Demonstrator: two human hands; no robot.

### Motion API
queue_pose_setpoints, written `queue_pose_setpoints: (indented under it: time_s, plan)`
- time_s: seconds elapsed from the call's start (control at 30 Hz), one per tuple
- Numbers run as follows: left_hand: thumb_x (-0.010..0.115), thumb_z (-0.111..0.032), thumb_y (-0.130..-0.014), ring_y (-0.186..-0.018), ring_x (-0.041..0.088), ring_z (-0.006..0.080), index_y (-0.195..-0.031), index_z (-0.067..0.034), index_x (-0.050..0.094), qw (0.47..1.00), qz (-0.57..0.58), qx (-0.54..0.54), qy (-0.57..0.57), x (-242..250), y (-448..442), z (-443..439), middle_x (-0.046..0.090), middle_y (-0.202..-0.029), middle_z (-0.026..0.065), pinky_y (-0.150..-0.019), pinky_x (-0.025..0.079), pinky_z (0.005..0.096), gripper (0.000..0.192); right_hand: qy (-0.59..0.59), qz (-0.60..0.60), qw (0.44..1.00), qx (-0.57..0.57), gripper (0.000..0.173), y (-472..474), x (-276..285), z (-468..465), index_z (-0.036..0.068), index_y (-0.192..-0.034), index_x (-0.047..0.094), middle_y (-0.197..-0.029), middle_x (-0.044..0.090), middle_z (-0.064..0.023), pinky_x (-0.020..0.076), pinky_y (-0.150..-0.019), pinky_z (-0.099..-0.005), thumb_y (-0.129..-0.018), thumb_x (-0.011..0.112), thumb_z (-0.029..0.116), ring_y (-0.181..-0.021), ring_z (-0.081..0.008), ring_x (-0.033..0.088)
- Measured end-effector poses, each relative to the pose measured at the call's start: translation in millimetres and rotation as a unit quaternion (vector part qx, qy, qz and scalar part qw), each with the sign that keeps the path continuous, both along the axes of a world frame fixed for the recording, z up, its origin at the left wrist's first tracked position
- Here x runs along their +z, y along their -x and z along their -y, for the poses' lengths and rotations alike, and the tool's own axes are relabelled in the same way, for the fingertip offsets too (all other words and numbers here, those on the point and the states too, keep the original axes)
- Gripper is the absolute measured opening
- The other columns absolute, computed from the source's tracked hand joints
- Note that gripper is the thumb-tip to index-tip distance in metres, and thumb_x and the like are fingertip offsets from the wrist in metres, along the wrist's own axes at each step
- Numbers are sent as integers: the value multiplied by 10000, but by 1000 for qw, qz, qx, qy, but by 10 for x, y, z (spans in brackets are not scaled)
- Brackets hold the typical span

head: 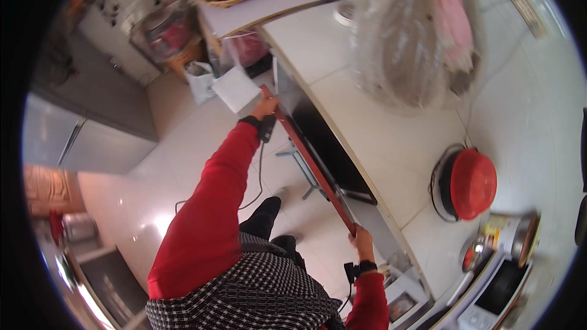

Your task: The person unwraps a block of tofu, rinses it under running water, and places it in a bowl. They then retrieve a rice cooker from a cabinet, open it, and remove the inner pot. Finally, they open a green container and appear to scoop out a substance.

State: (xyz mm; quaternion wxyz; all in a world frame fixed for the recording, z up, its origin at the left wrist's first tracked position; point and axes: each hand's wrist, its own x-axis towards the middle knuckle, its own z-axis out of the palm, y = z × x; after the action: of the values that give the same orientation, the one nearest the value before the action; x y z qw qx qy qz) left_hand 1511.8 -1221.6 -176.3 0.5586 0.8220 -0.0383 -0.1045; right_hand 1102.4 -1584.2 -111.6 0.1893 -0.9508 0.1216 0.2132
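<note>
My left hand point(266, 104) grips the upper end of a long red-brown board or panel point(312, 160), seen nearly edge-on. My right hand point(363, 241) holds its other end, lower in the view. The board slants alongside the edge of a white-tiled counter point(380, 142). Just beyond it, under the counter top, is a dark flat panel point(332, 146). Below the board, the legs of a teal metal stand point(300, 165) show above the floor. Both wrists carry black bands with cabled devices.
On the counter stand a red round-lidded appliance point(473, 184) with a cord and a large plastic-wrapped item point(399, 41). A microwave point(497, 291) is at lower right. A wicker basket point(229, 2) sits on a table at the top. White bags point(201, 83) and a refrigerator point(105, 146) are to the left.
</note>
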Motion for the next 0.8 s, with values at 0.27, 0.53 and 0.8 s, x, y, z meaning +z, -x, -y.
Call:
queue_pose_setpoints:
  time_s: [0.27,0.53,0.8]
  plan:
    - [554,-118,-705,-557,575,215,-818,-2,513,926,-247,197,206,169,519,-183,534,-674,82,-491,527,397,167,-40,44,998,16,275,37,168,-22,116,-963,546,-800,607,-162,469,-650,-435,-693,599,125,-736,-359,578]
    - [526,-75,-737,-676,604,241,-1004,-95,478,848,-250,321,339,341,1206,-584,577,-818,89,-560,533,454,272,-13,27,997,69,261,-124,201,38,90,-959,582,-809,605,-171,474,-649,-434,-700,564,100,-737,-367,577]
    - [557,-108,-728,-719,598,268,-1056,-145,373,854,-282,282,333,392,1300,-707,525,-903,110,-517,521,438,378,1,29,997,74,263,-260,117,114,100,-934,592,-796,611,-162,470,-652,-438,-673,576,132,-743,-361,581]
